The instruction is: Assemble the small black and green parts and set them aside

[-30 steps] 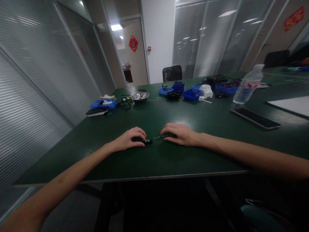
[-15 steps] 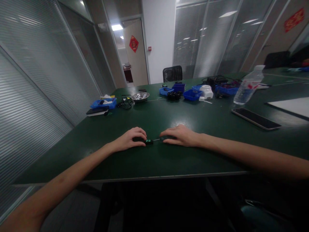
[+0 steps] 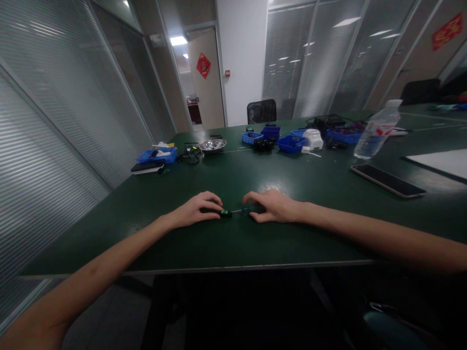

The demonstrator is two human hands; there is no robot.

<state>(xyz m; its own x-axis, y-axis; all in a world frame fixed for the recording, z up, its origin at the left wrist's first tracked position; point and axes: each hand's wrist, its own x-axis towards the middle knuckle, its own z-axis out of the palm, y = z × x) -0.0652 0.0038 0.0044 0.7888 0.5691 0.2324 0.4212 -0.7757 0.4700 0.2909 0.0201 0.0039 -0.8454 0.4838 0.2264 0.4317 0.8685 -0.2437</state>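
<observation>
A small black and green block (image 3: 225, 213) lies on the green table (image 3: 204, 248) near its front edge. My left hand (image 3: 202, 209) rests at its left end, fingertips and thumb closed on it. From the block's right side a thin metal shaft (image 3: 236, 211) runs to a dark translucent handle (image 3: 245, 210). My right hand (image 3: 272, 206) is around that handle, its thumb and fingers apart in a C shape, with a gap visible between the fingertips and the handle.
A phone (image 3: 387, 181) and a tilted-looking water bottle (image 3: 377, 130) are at the right. Farther back stand a metal bowl (image 3: 212, 150), blue trays (image 3: 292, 144), a white object (image 3: 313, 139) and cables. Another blue tray (image 3: 160, 158) sits at the left.
The thumb and fingers of my right hand have spread apart from the handle. My left hand has stayed at the block.
</observation>
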